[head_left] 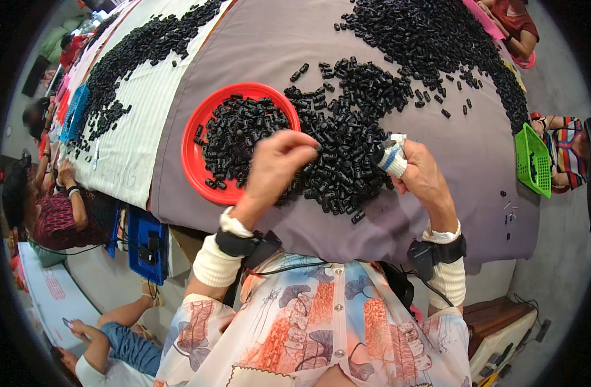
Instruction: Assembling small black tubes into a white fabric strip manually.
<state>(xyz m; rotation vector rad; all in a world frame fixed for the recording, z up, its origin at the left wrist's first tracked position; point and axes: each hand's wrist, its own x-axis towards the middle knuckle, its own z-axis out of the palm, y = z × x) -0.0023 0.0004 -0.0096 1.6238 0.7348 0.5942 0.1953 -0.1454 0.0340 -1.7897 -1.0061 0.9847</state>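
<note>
My left hand [279, 164] hangs over the right rim of a round red tray [193, 169], between it and a heap of small black cylindrical pieces [347, 142]. Its fingers are pinched together, and whatever is at their tips is too small to make out. On the heap's right side, my right hand [425, 179] is closed, with a white cloth with blue stripes [393, 161] about its fingers. A dark cylindrical piece [378, 155] shows at the cloth's end, against the heap. More black pieces [244, 126] lie inside the tray.
A larger spread of black pieces [431, 32] covers the far side of the grey cloth-covered table [256, 45]. A green basket [532, 161] stands at the right edge, near a person in stripes. Other people work at the left around a white-covered surface [128, 155] with a blue basket [75, 113].
</note>
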